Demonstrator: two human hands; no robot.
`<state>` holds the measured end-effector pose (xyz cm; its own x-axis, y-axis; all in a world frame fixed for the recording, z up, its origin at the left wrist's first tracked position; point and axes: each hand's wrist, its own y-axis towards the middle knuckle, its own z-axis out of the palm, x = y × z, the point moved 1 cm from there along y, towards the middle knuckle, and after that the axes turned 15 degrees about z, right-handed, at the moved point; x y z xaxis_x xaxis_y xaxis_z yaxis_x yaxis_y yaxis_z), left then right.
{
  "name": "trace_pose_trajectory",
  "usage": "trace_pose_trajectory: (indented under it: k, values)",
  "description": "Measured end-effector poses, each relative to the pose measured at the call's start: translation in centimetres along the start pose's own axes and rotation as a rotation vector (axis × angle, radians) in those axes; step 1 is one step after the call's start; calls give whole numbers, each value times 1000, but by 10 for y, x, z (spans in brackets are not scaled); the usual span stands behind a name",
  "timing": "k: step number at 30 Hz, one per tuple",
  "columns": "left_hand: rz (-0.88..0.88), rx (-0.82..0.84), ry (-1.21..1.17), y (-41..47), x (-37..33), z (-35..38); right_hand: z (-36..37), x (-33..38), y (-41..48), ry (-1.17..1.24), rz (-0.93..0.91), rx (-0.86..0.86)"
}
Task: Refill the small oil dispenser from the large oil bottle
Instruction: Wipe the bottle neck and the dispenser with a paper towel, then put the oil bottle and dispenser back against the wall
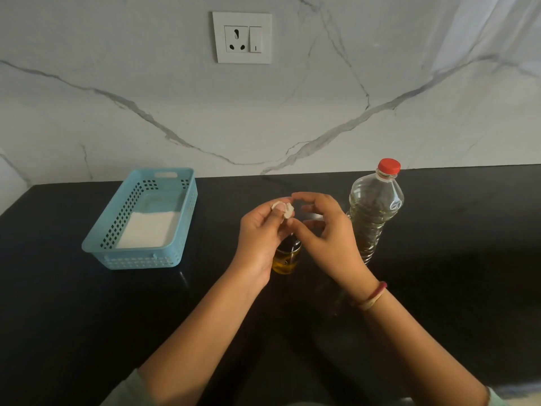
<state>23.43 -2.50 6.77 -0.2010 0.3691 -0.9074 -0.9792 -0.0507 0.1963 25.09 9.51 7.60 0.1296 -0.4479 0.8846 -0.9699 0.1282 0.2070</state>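
The small oil dispenser [286, 257], a glass jar with a dark top and a little yellow oil, stands on the black counter, partly hidden under my hands. My left hand [257, 230] pinches a small whitish crumpled piece [285, 208] at its fingertips, just above the dispenser. My right hand [325, 230] is beside it with fingers curled around what looks like a small clear cap [312, 216]; its index fingertip nearly touches the whitish piece. The large oil bottle [374, 212], clear plastic with a red cap [388, 166] screwed on, stands upright just right of my right hand.
A light blue perforated basket [187, 200] with a white folded cloth inside sits at the left on the counter [453, 230]. A marble wall with a socket [242, 38] rises behind.
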Motion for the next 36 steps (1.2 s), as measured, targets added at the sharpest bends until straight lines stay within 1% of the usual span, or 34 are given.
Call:
trace_pose_trajectory:
  k: [4, 8, 12, 14, 19, 25, 27, 30, 36]
  values:
    - [3, 13, 46, -3, 2, 2, 3, 2, -2, -23, -32, 78]
    - [-26, -87, 40, -2, 3, -1, 5, 2, -7, 9, -47, 116]
    - [-78, -22, -21, -6, 3, -2, 1, -1, -10, -49, -170, -35]
    - [-97, -8, -37, -9, 4, -2, -2, -4, -9, -87, -211, -69]
    - [-75, -34, -4, -21, 11, 5, -4, -13, -7, -139, -155, -118]
    - [-127, -25, 15, -29, 16, 10, 1, -22, -13, -273, -188, -172]
    - [-139, -17, -5, -30, 17, 9, 0, -23, -13, -260, -180, -172]
    - [-127, -57, -34, -28, 19, 7, -3, -24, -12, -229, -169, -165]
    - [-43, -99, 77, -21, 18, 21, -6, -22, -11, -147, -116, -173]
